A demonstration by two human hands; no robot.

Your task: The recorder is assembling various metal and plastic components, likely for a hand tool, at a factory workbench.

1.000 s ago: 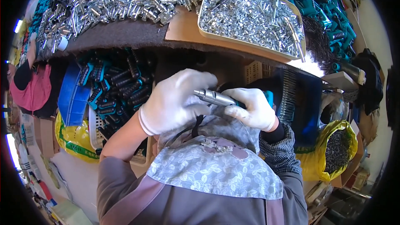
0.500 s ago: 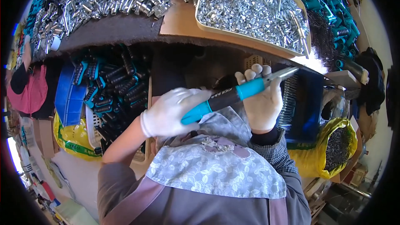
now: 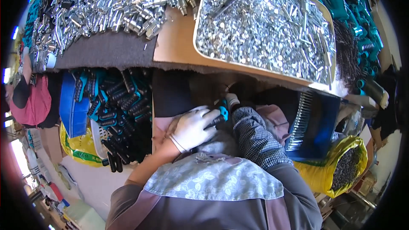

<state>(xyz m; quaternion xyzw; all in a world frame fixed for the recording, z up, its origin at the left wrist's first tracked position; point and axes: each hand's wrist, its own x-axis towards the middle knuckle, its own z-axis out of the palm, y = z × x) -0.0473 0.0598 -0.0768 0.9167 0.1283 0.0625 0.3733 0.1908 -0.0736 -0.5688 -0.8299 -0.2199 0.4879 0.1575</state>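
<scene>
In a white glove, my left hand (image 3: 194,128) is closed around a black-and-teal tool handle (image 3: 216,122) over my lap. The handle points away from me, and its teal end (image 3: 223,111) lies close to my other glove. Just beyond it, below the table's front edge, is my right hand (image 3: 232,99), also gloved. Only a small part of that glove shows, so its fingers and anything in them are hidden. The metal tip of the tool is not visible. A checked sleeve cover (image 3: 255,136) wraps my right forearm.
The table (image 3: 106,50) bears a pile of shiny metal sockets (image 3: 140,10) and a shallow tray (image 3: 264,66) of small metal parts. Black-and-teal handles (image 3: 121,98) fill a container at left. A blue bin (image 3: 317,123) with metal rods and a yellow sack (image 3: 315,176) stand at right.
Both hands have come down toward my lap. The right hand has moved left, under the table edge. The tool, earlier held up with its metal tip showing, is now lower and mostly hidden.
</scene>
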